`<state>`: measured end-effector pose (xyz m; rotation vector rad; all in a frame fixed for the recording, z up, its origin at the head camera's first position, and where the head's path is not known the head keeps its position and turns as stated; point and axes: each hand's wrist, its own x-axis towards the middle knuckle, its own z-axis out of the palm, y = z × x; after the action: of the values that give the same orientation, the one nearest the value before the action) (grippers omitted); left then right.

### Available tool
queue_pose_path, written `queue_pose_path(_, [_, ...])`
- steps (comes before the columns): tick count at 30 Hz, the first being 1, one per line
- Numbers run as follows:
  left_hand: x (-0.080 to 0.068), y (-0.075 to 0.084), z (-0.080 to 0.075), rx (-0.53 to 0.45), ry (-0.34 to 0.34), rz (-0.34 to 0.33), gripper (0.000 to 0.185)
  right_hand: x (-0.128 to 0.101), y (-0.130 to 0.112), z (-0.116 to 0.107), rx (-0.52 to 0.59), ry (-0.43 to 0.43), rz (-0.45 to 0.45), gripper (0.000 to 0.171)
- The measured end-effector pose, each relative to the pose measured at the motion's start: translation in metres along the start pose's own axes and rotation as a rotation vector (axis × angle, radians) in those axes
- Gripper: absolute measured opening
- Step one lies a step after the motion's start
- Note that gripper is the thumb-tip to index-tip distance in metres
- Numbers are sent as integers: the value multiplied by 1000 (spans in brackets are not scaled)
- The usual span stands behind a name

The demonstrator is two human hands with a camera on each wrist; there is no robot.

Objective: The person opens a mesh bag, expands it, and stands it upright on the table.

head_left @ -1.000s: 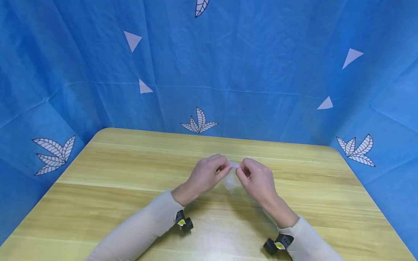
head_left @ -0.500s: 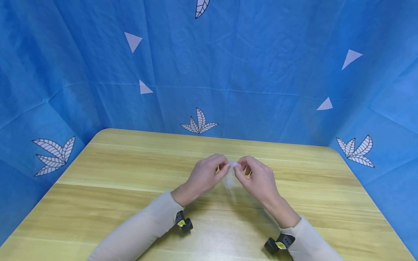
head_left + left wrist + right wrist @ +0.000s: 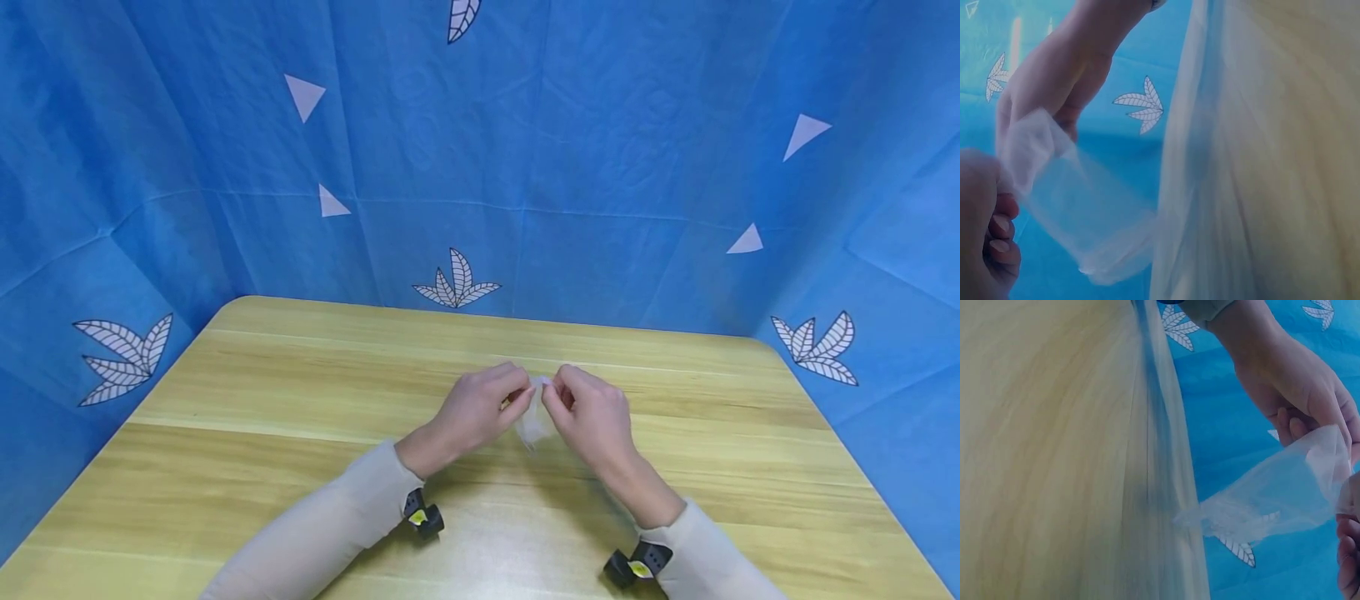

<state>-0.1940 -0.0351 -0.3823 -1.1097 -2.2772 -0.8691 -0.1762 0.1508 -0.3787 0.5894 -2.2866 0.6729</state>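
A small clear plastic bag (image 3: 533,421) hangs between the two hands above the middle of the tabletop (image 3: 247,392), pinched at its top edge and drooping toward the wood below. It is thin and see-through, so faint in the head view that it shows only as a pale, whitish film. In the left wrist view the bag (image 3: 1075,203) is a soft, roughly rectangular pouch, its upper part crumpled and milky where the fingers gather it, its lower edge a rounded fold with the blue cloth showing straight through. In the right wrist view the bag (image 3: 1272,497) is wrinkled and glossy, with creases running along its bottom seam. The left hand (image 3: 480,408) has its grip closed on the bag's top edge from the left, thumb and forefinger pinching the film and the other fingers curled beneath. The right hand (image 3: 592,417) has the same narrow pinching grip on the top edge from the right, fingertips just beside those of the left hand. Both arms wear pale beige sleeves (image 3: 330,521), and a small black wrist camera (image 3: 422,517) with a yellow mark sits under each wrist. The tabletop is light yellowish wood with a visible grain and rounded far corners. Around it on three sides hangs a blue backdrop cloth (image 3: 600,150) printed with white leaves and triangles.
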Motion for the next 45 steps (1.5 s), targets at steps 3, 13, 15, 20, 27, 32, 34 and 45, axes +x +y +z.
queue_pose_path(3, [0, 1, 1, 3, 8, -3, 15, -1, -1, 1, -2, 6, 34, 33])
queue_pose_path(13, [-1, -2, 1, 29, 74, -103, 8, -1, -2, 0, 70, -108, 130, 14])
queue_pose_path(15, [-1, -3, 1, 26, 67, -125, 7, -1, -2, 0, 65, -133, 137, 12])
queue_pose_path(20, [-1, -3, 2, 24, -5, -191, 12, -2, -1, 1, 59, -106, 147, 10])
queue_pose_path(27, [0, -5, 4, 37, -91, -245, 20, -1, -1, -1, 66, -91, 162, 10])
queue_pose_path(32, [-1, -5, 3, 29, -55, -263, 17, -1, -1, 0, 37, -200, 179, 20])
queue_pose_path(34, [0, -5, 2, 28, -45, -265, 13, -1, 0, 1, 20, -222, 183, 25])
queue_pose_path(45, [0, -7, 4, -28, -153, -371, 26, -1, -1, 0, 75, -166, 218, 21])
